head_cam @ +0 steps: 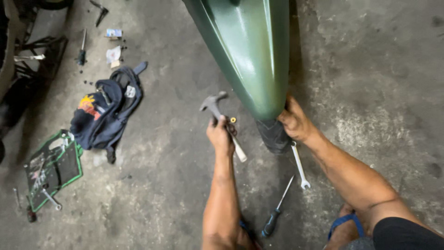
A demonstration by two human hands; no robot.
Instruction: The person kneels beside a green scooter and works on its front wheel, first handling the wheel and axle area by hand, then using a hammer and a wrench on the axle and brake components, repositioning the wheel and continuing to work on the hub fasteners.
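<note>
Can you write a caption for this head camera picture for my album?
Left hand grips a hammer while the right hand holds a green fender over a tyre.

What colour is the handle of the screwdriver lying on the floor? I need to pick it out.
Blue and black handle, seen in the head view.

Green fender (252, 55) hides most of, perhaps, a tyre (273, 135)

hammer (217, 109): steel claw head, pale handle, tilted, held up in the left hand (220, 134)
fender (252, 51): glossy green, tip gripped by the right hand (293, 121)
</note>
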